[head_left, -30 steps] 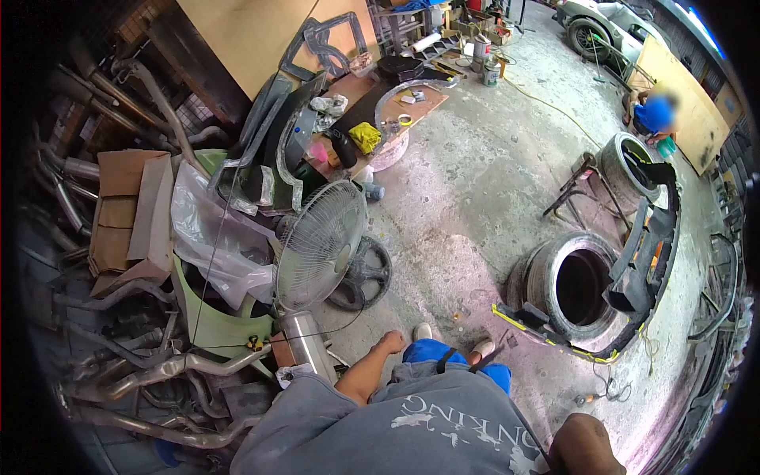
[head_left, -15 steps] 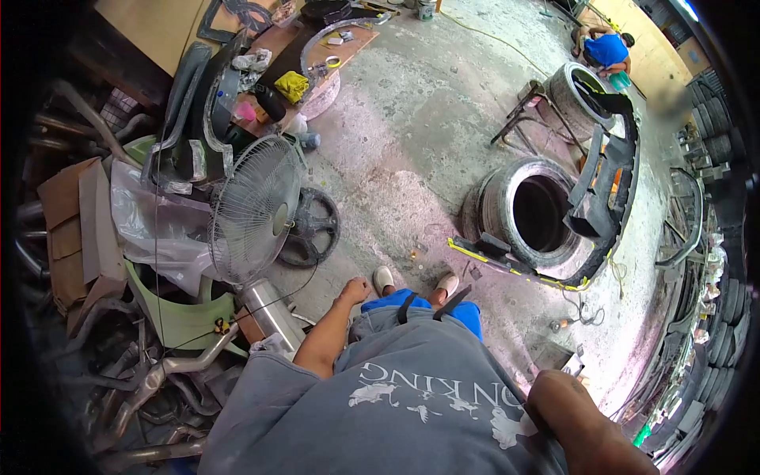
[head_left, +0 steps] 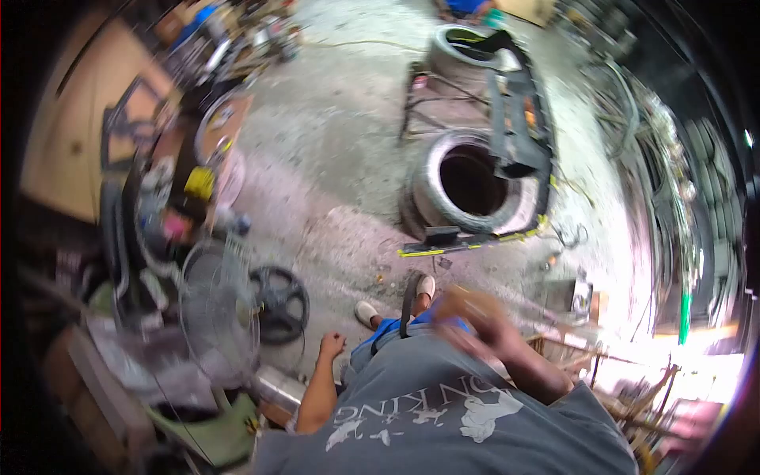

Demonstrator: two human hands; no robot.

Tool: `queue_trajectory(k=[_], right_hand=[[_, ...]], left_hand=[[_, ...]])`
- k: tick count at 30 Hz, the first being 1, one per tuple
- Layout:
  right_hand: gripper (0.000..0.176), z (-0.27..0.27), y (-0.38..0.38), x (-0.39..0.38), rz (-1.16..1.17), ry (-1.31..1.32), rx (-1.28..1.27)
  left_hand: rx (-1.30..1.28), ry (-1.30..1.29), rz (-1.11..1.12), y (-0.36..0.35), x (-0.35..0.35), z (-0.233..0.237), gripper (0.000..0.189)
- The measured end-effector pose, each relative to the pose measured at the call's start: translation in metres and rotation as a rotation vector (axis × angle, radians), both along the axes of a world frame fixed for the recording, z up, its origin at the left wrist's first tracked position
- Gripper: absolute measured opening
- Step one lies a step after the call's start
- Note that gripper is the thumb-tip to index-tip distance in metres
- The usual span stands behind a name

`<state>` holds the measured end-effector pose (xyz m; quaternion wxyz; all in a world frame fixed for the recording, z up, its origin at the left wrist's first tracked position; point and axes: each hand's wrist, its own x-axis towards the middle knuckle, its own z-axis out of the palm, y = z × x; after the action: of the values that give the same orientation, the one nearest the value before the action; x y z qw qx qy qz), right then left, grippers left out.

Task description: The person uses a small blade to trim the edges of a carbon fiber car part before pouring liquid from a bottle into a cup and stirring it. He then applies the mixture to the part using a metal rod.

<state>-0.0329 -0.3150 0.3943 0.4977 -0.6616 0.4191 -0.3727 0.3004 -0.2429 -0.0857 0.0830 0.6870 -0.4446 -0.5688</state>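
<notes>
I see the left hand (head_left: 332, 346) hanging in a loose, empty fist beside the blue shorts (head_left: 388, 328), near the black wheel (head_left: 277, 302) by the fan (head_left: 218, 313) — the right hand (head_left: 469, 313) is up before the chest, smeared (grip unreadable), with the tyre (head_left: 431, 190) beyond the feet

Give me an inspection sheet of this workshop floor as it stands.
Surface: concrete floor, stained and dusty.
Job's things: nothing held; fan stands nearest the left hand.
Clutter: near tire and far tire, with a bumper lying across them; heaped parts on the left, blurred.
Hands: left hand curled, empty, low by the side; right hand raised before the chest, too blurred to judge.
Cables: yellow cable across the floor; loose wire by the near tire.
Surroundings: person in blue at the far end.
</notes>
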Motion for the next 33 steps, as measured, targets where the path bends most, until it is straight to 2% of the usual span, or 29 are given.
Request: queue_trajectory(k=[1, 3, 5, 6, 8, 10, 11, 13, 14, 16, 18, 19, 21, 22, 24, 25, 27, 33], right_hand=[[0.035, -0.043, -0.022, 0.003, -0.049, 0.039, 0.116], [0.045, -0.185, -0.004, -0.036, -0.043, 0.397, 0.256], [0.058, -0.327, 0.066, -0.072, 0.213, 0.89, 0.614], [0.058, -0.328, 0.068, -0.076, 0.166, 0.875, 0.617], [0.062, -0.325, 0.068, -0.088, 0.218, 0.688, 0.768], [0.065, -0.324, 0.082, -0.094, 0.282, 0.481, 0.913], [0.065, -0.328, 0.089, -0.088, 0.242, 0.454, 0.922], [0.057, -0.353, 0.094, -0.078, 0.318, 0.642, 0.817], [0.048, -0.387, 0.108, -0.081, 0.367, 0.689, 0.678], [0.046, -0.384, 0.127, -0.087, 0.337, 0.709, 0.673], [0.044, -0.362, 0.137, -0.102, 0.41, 0.809, 0.537], [0.044, -0.373, 0.146, -0.108, 0.404, 0.806, 0.539], [0.049, -0.424, 0.175, -0.124, 0.113, 0.513, 0.685], [0.049, -0.406, 0.176, -0.126, 0.109, 0.511, 0.683], [0.06, -0.351, 0.176, -0.127, -0.278, 0.441, 1.046], [0.06, -0.36, 0.182, -0.134, -0.28, 0.438, 1.039], [0.073, -0.378, 0.203, -0.139, -0.487, 0.348, 1.015], [0.063, -0.408, 0.261, -0.177, -0.543, 0.369, 0.941]], left_hand=[[0.023, 0.029, 0.006, -0.003, 0.002, 0.001, 0.025], [0.065, 0.071, -0.009, -0.005, 0.01, 0.009, 0.024], [0.089, 0.09, -0.037, -0.01, 0.014, 0.015, 0.022], [0.106, 0.093, -0.045, -0.014, 0.012, 0.022, 0.021], [0.076, -0.012, -0.216, -0.028, 0.006, 0.053, 0.019], [0.053, 0.013, -0.262, -0.038, 0.004, 0.057, 0.018], [0.04, 0.036, -0.275, -0.041, 0.008, 0.059, 0.018], [0.062, 0.049, -0.331, -0.055, 0.01, 0.053, 0.018], [0.117, 0.092, -0.274, -0.063, 0.014, 0.04, 0.018], [0.244, 0.214, -0.122, -0.077, 0.02, 0.016, 0.016], [0.172, 0.183, -0.177, -0.095, 0.015, 0.015, 0.016], [0.097, 0.155, -0.228, -0.104, 0.01, 0.015, 0.015], [0.106, 0.141, -0.208, -0.116, 0.003, 0.019, 0.015], [0.112, 0.13, -0.179, -0.119, -0.003, 0.02, 0.015], [0.111, 0.105, -0.183, -0.12, -0.012, 0.026, 0.015], [0.113, 0.087, -0.185, -0.12, -0.02, 0.03, 0.015], [0.099, 0.077, -0.196, -0.11, -0.035, 0.038, 0.016], [0.158, 0.023, -0.26, -0.047, -0.087, 0.039, 0.016]])
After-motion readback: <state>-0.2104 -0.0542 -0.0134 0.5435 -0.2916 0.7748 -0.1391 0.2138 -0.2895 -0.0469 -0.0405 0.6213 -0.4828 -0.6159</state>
